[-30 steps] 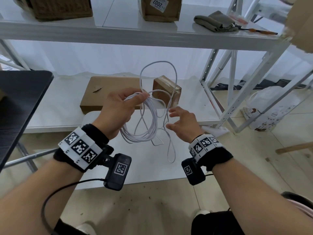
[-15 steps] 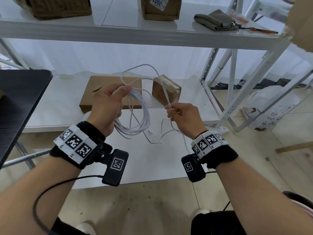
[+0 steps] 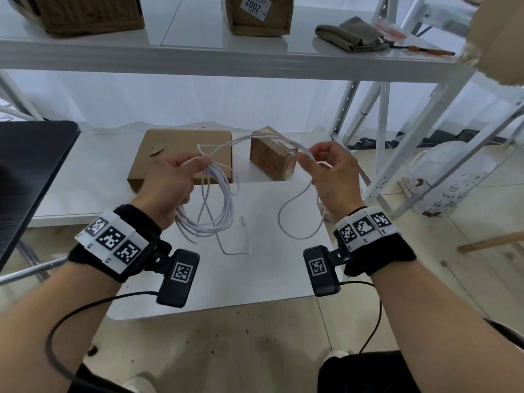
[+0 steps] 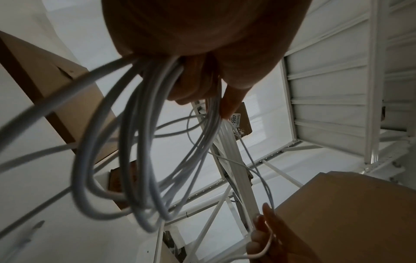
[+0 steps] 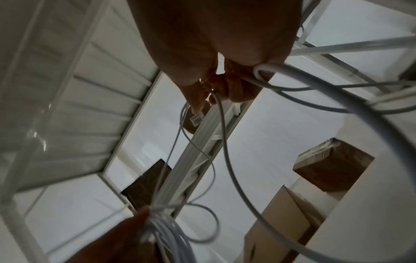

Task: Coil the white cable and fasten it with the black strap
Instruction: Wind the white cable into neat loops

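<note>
My left hand [image 3: 173, 182] grips the top of several hanging loops of the white cable [image 3: 224, 205], thumb pressed over the bundle. The loops [image 4: 139, 160] dangle below the palm in the left wrist view. A strand runs from that hand rightward to my right hand [image 3: 326, 168], which pinches it between thumb and fingers [image 5: 202, 96]. Below the right hand the loose cable tail [image 3: 295, 219] hangs in a curve above the white table [image 3: 255, 273]. No black strap shows in any view.
A flat cardboard box [image 3: 175, 154] and a small taped box [image 3: 272, 157] lie on the low shelf behind the table. An upper shelf [image 3: 226, 61] holds boxes and a folded cloth [image 3: 351, 35]. A black tabletop [image 3: 28, 171] is left, white rack legs [image 3: 380, 131] right.
My right hand took hold of the loose strand and drew it out to the right, away from the left hand. The high loop above the hands has been pulled down into a nearly straight span.
</note>
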